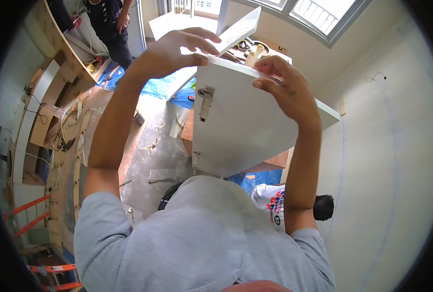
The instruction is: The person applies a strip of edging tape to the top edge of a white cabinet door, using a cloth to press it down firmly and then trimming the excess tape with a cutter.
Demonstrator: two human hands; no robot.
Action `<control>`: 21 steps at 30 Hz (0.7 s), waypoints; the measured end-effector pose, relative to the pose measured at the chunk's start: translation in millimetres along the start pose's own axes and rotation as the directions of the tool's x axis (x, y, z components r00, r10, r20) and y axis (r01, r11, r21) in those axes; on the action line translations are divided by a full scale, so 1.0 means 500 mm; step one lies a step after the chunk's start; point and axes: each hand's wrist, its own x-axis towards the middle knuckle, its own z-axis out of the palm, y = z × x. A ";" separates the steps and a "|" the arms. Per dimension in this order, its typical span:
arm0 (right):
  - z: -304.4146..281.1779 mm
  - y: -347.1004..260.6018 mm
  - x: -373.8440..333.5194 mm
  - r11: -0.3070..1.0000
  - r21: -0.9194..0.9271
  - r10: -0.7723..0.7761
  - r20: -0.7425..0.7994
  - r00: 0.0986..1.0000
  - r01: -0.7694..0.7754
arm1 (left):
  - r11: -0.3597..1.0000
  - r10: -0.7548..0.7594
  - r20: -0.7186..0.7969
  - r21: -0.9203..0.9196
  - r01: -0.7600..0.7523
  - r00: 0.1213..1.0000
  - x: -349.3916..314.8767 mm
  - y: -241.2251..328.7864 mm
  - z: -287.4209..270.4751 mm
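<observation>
A white cabinet door (pixel 250 117) stands tilted in front of me, with a metal hinge (pixel 205 103) on its left side and another hinge (pixel 196 158) lower down. My left hand (pixel 175 51) is at its upper left corner, thumb on the edge and fingers reaching over it. Along the top edge, my right hand (pixel 287 87) grips the door with the thumb on the near face and the fingertips partly hidden behind. Another white panel (pixel 243 31) slants up just beyond the door.
A person in dark clothes (pixel 112 29) stands at far left. Another person in a white shirt (pixel 272 202) is low, close on my right. Orange ladders (pixel 31 221) and wooden cabinet frames with loose cables (pixel 63 141) line the left. A bare wall (pixel 377 146) runs along the right.
</observation>
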 end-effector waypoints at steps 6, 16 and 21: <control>0.083 -0.039 0.041 0.990 -0.012 -0.138 0.029 0.990 0.139 | 0.918 -0.157 -0.024 -0.372 0.137 0.987 -0.049 -0.020 0.013; 0.119 -0.061 0.079 0.991 -0.067 0.117 0.041 0.992 -0.114 | 0.839 -0.280 -0.014 -0.490 0.237 0.960 -0.016 -0.037 0.064; 0.134 -0.073 0.070 0.973 -0.124 0.191 -0.052 0.980 -0.196 | 0.803 -0.218 0.009 -0.566 0.185 0.976 -0.012 -0.062 0.068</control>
